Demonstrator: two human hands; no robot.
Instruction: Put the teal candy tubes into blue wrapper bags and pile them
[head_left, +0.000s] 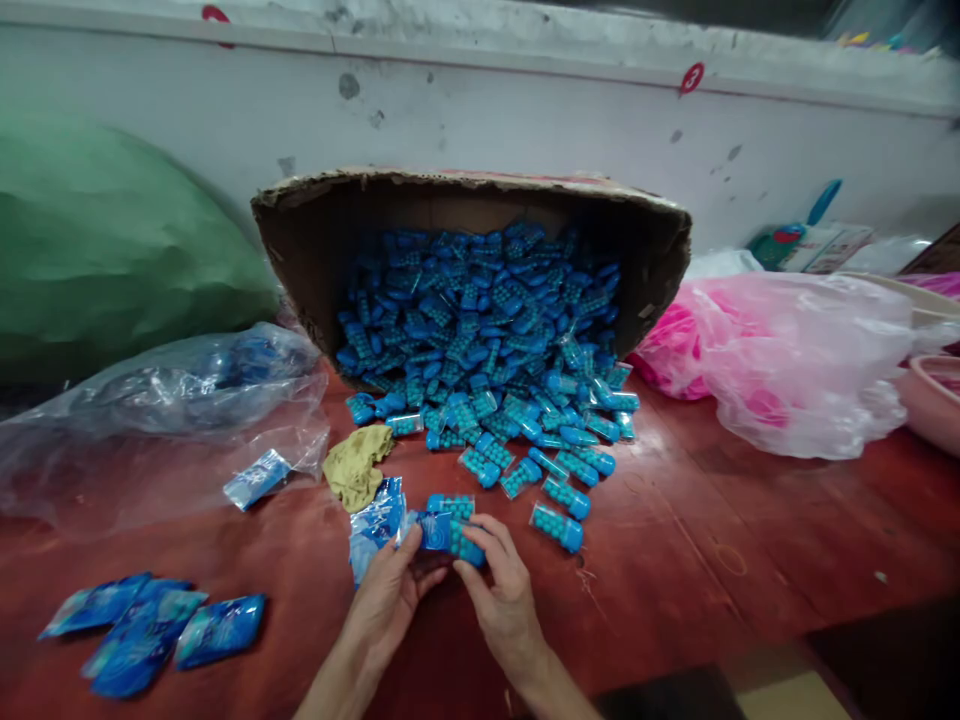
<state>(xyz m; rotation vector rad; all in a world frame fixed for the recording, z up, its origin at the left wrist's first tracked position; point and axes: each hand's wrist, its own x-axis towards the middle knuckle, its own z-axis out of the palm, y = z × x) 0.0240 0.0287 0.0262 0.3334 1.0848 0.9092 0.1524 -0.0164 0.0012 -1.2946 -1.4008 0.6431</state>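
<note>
My left hand (391, 592) pinches a small blue printed packet (433, 531) between thumb and fingers. My right hand (504, 590) grips a small clear bottle (466, 546) of teal beads with a blue cap. The bottle's far end meets the packet's mouth; how far inside it sits I cannot tell. Flat blue and white packets (375, 520) lie just beyond my left hand. Another bead bottle (451, 506) rests on the table right behind the held pair, and several more bottles (556, 527) lie to the right.
A tipped cardboard box (660, 250) spills a heap of bead bottles (480, 320) onto the red table (697, 560). Filled packets (142, 640) lie front left. A yellow cloth (358, 466), a clear plastic bag (172, 400), a green sack (120, 250) and a pink-filled bag (787, 350) surround the work.
</note>
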